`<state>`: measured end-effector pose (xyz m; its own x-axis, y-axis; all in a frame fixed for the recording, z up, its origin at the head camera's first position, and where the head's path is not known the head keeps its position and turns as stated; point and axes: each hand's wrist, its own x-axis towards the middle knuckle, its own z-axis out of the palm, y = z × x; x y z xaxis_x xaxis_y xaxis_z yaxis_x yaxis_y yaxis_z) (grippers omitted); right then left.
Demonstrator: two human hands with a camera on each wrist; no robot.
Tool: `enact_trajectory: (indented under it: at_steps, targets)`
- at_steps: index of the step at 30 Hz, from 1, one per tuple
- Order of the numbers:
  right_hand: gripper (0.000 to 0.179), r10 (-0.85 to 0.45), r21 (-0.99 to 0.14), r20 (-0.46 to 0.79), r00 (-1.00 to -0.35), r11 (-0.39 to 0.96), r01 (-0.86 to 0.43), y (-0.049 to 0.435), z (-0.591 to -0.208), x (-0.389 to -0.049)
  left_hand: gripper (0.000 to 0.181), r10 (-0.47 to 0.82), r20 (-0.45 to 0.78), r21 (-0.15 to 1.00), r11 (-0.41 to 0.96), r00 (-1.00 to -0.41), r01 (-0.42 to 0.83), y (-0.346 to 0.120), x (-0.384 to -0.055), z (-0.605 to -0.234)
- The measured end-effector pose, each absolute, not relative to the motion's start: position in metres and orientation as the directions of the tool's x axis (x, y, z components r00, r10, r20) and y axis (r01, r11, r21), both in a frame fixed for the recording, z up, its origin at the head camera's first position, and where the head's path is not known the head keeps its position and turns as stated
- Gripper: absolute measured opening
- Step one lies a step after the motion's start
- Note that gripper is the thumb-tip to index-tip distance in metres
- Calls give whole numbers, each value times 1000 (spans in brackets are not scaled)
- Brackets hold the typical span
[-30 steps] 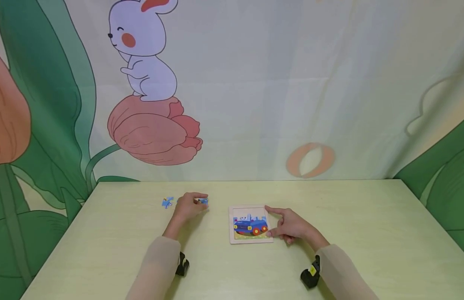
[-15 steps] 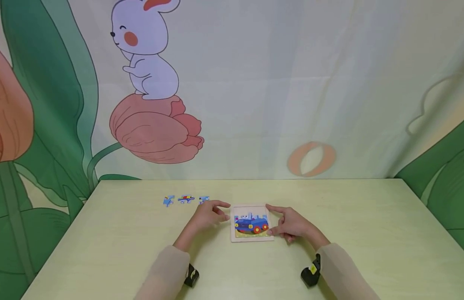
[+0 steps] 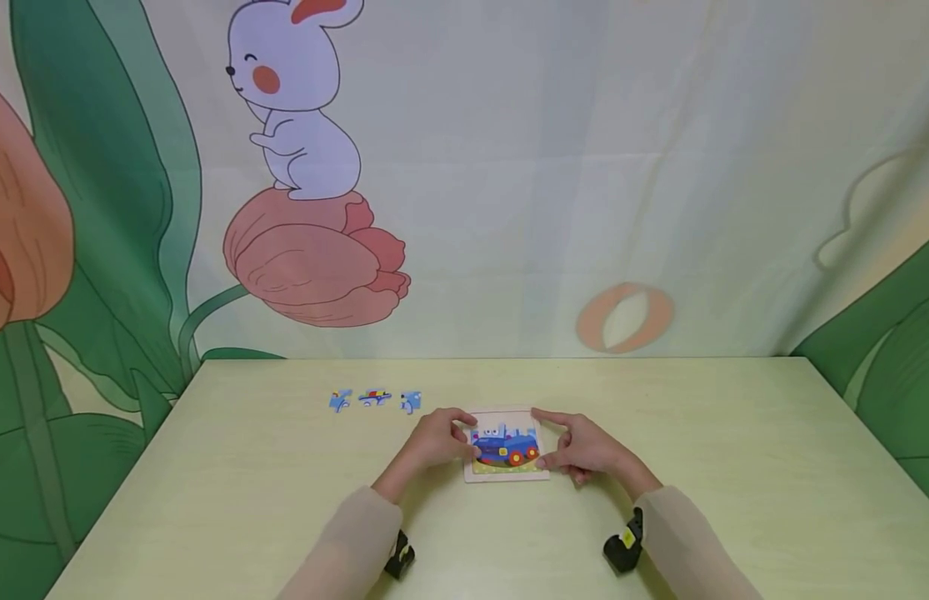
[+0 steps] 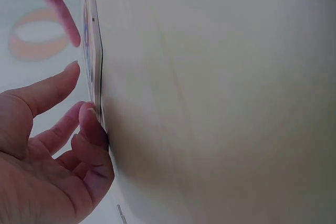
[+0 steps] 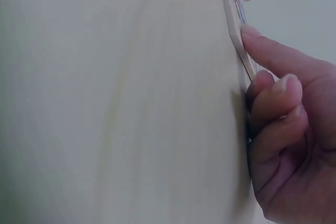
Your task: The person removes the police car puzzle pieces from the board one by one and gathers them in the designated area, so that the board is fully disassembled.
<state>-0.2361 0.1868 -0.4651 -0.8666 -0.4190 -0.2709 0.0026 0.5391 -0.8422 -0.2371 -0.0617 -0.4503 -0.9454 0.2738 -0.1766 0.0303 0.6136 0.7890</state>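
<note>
A square wooden jigsaw tray [image 3: 506, 478] lies flat on the table, its lower part filled with a blue cartoon vehicle picture and a bare strip along the top. My right hand [image 3: 587, 450] holds its right side, the index finger at the far corner and the thumb on the rim. In the right wrist view, that thumb [image 5: 268, 51] presses the tray's edge while the other fingers curl beside it. My left hand [image 3: 437, 437] reaches the tray's left side. From the left wrist, its thumb [image 4: 55, 90] is lifted over the tray and its fingertips meet the edge.
Three loose jigsaw pieces lie at the back left: a left piece [image 3: 340, 401], a middle piece [image 3: 375, 397] and a right piece [image 3: 410, 402]. The pale wooden table [image 3: 247, 500] ends at a printed curtain [image 3: 494, 208] behind. Both wrists wear black cameras.
My left hand has moved right, from the loose pieces to the tray's left edge, uncovering all three pieces. My right hand has stayed at the tray's right side.
</note>
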Motion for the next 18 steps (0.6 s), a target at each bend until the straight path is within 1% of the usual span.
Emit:
enact_trajectory:
  at_steps: [6,10,13,18]
  targets:
    - [68,-509,-861,-246,-825,506,-55,183,-465,-236,37,238,-203,759,651,-950,1,-59,-240,-454]
    - [63,-566,-886,-254,-785,462,-46,178,-466,-236,35,221,-210,753,657,-952,-14,-59,-241,-454]
    - [60,-578,-890,-264,-773,455,-36,175,-466,-236,34,224,-207,756,654,-952,-11,-59,-241,-452]
    - [58,-565,-877,-282,-775,480,-31,174,-467,-236,32,235,-196,751,660,-952,8,-59,-241,-451]
